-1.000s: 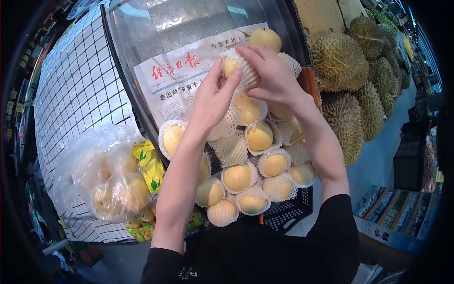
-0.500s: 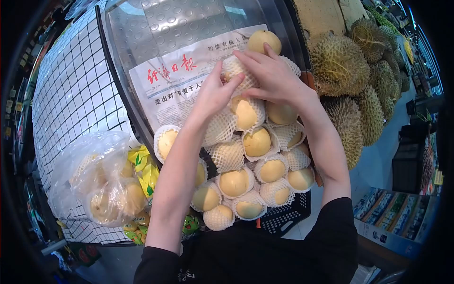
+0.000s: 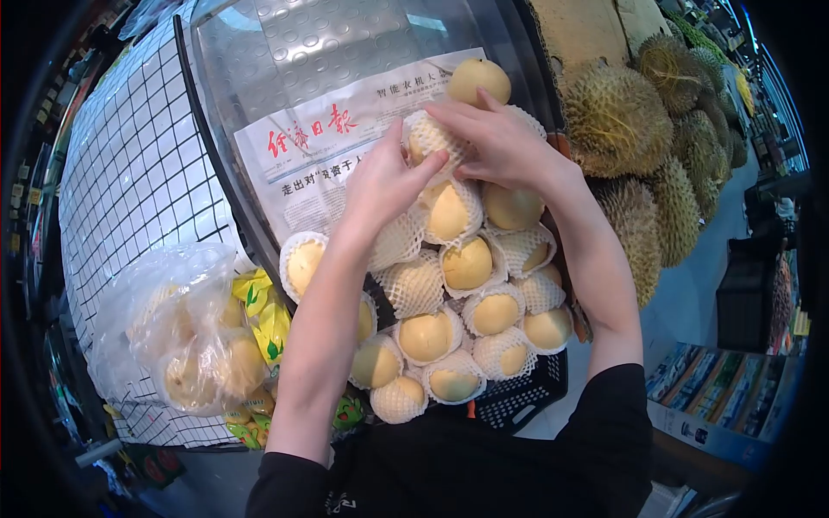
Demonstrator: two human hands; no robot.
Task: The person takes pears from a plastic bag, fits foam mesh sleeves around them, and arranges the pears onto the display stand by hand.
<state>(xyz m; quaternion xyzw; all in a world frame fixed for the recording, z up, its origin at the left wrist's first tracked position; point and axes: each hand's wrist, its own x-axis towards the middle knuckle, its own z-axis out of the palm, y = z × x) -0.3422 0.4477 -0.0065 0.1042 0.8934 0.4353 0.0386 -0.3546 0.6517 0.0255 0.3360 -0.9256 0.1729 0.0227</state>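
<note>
A yellow pear in a white foam net (image 3: 429, 138) is between my two hands at the back of the stacked fruit. My left hand (image 3: 384, 177) grips its left side, thumb on the near side. From the right, my right hand (image 3: 501, 145) curls over it, its fingers on the top and right of the net. Just beyond that hand is a bare pear (image 3: 475, 82) without a net. Below my hands, several pears in foam nets (image 3: 427, 337) are packed in rows, yellow skin showing through their openings. My forearms hide part of the pile.
A printed newspaper (image 3: 302, 164) lines the dark-edged plastic tray (image 3: 363, 39) behind the pears. On the left, a clear bag of pears (image 3: 194, 345) rests on a white wire grid (image 3: 147, 173), beside a yellow-green packet (image 3: 263, 315). Spiky durians (image 3: 617, 116) are piled at right.
The netted pear has turned between my hands, so more yellow skin shows. My right fingers have drawn in closer around it, and that thumb has tucked upward.
</note>
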